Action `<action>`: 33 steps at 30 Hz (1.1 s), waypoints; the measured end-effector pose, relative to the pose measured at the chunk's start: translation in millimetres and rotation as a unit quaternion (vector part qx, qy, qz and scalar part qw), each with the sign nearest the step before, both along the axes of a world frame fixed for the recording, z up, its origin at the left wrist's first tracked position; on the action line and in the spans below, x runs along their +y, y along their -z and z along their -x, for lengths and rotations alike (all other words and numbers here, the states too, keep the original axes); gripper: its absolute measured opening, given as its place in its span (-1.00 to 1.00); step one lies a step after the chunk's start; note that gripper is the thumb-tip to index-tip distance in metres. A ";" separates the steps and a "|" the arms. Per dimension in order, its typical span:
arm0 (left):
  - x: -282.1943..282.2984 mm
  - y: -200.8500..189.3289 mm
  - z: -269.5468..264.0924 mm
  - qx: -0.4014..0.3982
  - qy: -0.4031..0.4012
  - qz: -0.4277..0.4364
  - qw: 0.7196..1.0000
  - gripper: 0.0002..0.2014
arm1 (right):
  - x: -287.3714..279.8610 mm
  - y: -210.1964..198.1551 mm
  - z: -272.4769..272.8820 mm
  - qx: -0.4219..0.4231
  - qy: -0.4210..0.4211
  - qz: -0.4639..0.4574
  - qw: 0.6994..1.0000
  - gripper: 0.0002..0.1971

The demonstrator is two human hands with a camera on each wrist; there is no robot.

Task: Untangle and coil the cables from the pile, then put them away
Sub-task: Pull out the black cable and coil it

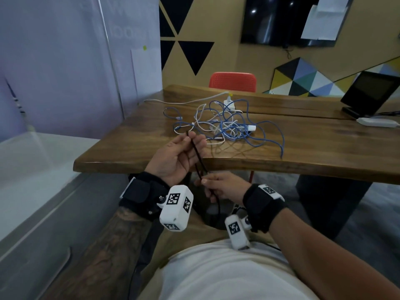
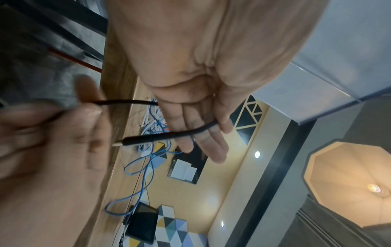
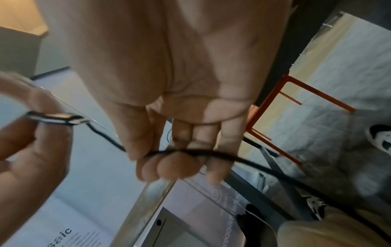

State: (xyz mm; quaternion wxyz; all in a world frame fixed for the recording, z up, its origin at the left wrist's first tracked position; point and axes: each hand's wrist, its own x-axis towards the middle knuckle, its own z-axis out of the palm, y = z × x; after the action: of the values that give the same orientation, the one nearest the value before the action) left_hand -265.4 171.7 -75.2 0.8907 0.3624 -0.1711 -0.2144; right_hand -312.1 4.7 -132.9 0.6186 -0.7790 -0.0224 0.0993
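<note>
Past my hands I see the wooden bench [image 1: 303, 146]. An orange chair [image 1: 232, 81] stands behind its far edge. Well off to the right of my right hand, a small black screen [image 1: 371, 93] sits tilted on a stand, a white adapter [image 1: 377, 122] just before it. A dark television [image 1: 279, 19] hangs above, with sheets of paper [image 1: 322, 20] over its right side.

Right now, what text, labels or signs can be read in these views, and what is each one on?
"saic": on the white printed sheet, right wrist view; its start is cut off.
Smaller lines beside it: too blurred to read.
Mirrored lettering on the clear panel: not reliably readable.
Faint large lettering on the frosted panel, head view: too washed out.
Black-and-white square markers on the wrist camera housing: patterns, not words.
</note>
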 end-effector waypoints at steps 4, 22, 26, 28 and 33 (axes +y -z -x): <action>4.1 18.6 -13.4 -0.001 -0.082 -0.017 0.996 -0.73 | -5.0 -4.5 8.4 0.001 -0.047 0.058 0.997 -0.75; -22.1 40.2 25.3 -0.167 0.043 -0.224 0.959 -0.67 | -25.8 -44.1 15.7 -0.309 0.127 0.089 0.938 -0.89; -14.7 26.2 31.7 -0.135 0.060 -0.154 0.977 -0.74 | -31.1 -40.6 8.5 -0.297 0.156 0.037 0.941 -0.89; -11.2 18.7 30.1 -0.115 0.066 -0.091 0.987 -0.76 | -29.6 -31.6 3.6 -0.259 0.150 0.027 0.954 -0.87; -0.5 11.1 16.3 -0.051 -0.032 0.013 0.998 -0.76 | -17.5 -6.0 8.9 -0.054 0.016 0.025 0.998 -0.84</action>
State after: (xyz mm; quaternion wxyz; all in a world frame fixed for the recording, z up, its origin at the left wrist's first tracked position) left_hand -281.7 171.1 -86.4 0.8920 0.3661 -0.2076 -0.1652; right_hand -321.0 -12.7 -126.9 0.5986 -0.7986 -0.0410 0.0482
